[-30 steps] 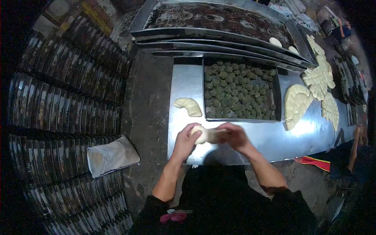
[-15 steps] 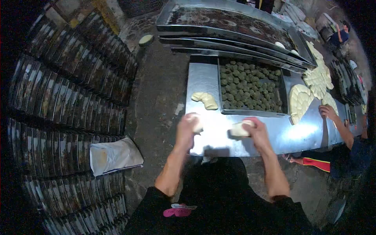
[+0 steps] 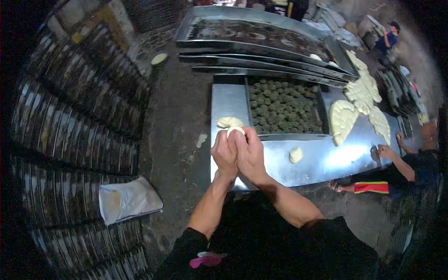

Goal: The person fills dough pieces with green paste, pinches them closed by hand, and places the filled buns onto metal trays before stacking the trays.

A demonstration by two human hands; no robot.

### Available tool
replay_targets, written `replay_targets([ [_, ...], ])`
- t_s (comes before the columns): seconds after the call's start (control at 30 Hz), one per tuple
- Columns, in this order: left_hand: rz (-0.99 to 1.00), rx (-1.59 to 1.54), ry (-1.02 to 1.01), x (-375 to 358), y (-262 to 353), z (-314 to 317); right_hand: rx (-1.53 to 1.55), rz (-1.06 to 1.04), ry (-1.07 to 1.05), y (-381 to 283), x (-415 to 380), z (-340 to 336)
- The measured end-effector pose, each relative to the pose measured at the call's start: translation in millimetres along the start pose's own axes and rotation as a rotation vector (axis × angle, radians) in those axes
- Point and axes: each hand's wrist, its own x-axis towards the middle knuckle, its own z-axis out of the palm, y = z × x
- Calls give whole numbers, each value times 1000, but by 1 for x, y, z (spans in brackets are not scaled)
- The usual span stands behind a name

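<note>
Left hand: the left hand point(image 3: 224, 154) is pressed against the right, fingers curled round a small pale dough piece point(image 3: 235, 131) that peeps out above the fingertips.
Right hand: the right hand point(image 3: 250, 153) is closed on the same pale dough piece, thumb side touching the left hand.
Dough in hand: held above the near left part of the shiny steel table point(image 3: 326, 161), at about 12 o'clock from both hands.
Shaped dough: a curved pale dough roll point(image 3: 228, 122) lies on the table just beyond the held piece, at 12 o'clock.
Loose lump: a small pale dough lump point(image 3: 295, 154) rests on the table at 3 o'clock from the hands, apart from them.
Tray: a rectangular metal tray of dark green filling balls point(image 3: 283, 108) sits at 1 o'clock.
Dough rows: fan-shaped rows of white dough pieces point(image 3: 343, 120) lie at 2 o'clock.
Co-worker: another person's hand point(image 3: 386, 151) rests on the table's far right edge, at 3 o'clock.
Floor: a white folded sack point(image 3: 128, 200) lies at 8 o'clock.
</note>
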Motion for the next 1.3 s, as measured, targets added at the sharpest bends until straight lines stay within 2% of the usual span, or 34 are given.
replay_targets([
  [0.03,-2,1,-67,-4,1,0,-19,-2,21,0,8,-8],
  [0.07,1,5,-129,-6,7,-4,120,212,-87,-1,22,-17],
  [0.1,-129,-93,-208,-8,14,-8,264,423,-197,-3,32,-25],
  [0.13,-294,-230,-234,-13,10,-8,256,420,-183,-8,36,-35],
  [0.27,-567,-483,-237,-29,-11,-5,47,387,-254,-14,45,-68],
  [0.3,-902,-800,-187,-28,-11,-1,-377,9,-411,6,44,-71],
  [0.33,-1031,-1026,-114,-34,-23,4,-796,-371,-559,24,39,-74],
  [0.4,-1018,-1056,-253,-41,-47,4,-613,-498,-542,42,16,-70],
  [0.43,-1030,-939,-430,-37,-53,1,-679,-589,-682,47,7,-78],
  [0.47,-974,-581,-493,-36,-57,2,-552,-565,-759,59,5,-87],
  [0.53,-933,-528,-418,-40,-71,0,-325,-60,-754,116,26,-118],
  [0.6,-893,-414,-417,-32,-65,-7,-882,-46,-477,107,89,-144],
  [0.63,-841,-317,-428,-28,-59,-7,-1051,7,-418,114,111,-158],
  [0.67,-850,-296,-426,-25,-53,-5,-1223,-62,-414,138,123,-169],
  [0.73,-662,6,-392,-16,-45,8,-1272,-46,-486,168,137,-179],
  [0.77,-725,-72,-352,-14,-41,16,-1191,23,-482,172,138,-180],
  [0.8,-905,-404,-239,-14,-36,28,-1109,88,-482,174,140,-177],
  [0.83,-992,-554,-216,-14,-38,36,-938,139,-446,160,141,-176],
  [0.87,-1046,-702,-229,-10,-29,45,-918,135,-469,134,139,-172],
  [0.93,-1122,-801,-244,-15,-30,67,-292,329,-415,87,128,-164],
  [1.0,-1143,-873,-241,-14,-11,88,-312,32,-461,81,102,-150],
  [1.07,-1093,-867,-449,-18,-8,94,-658,-172,-453,76,76,-127],
  [1.1,-1056,-991,-346,-21,-2,97,-646,-186,-428,72,73,-125],
  [1.13,-1045,-995,-346,-21,3,96,-646,-197,-424,67,77,-130],
  [1.2,-1075,-1015,-306,-15,16,85,-422,-85,-538,51,92,-141],
  [1.23,-1035,-1008,-357,-17,12,78,-446,-8,-419,46,93,-138],
  [1.27,-1040,-988,-401,-14,16,70,-444,-20,-422,48,94,-134],
  [1.3,-971,-940,-421,-21,5,71,-266,217,-556,56,95,-130],
])
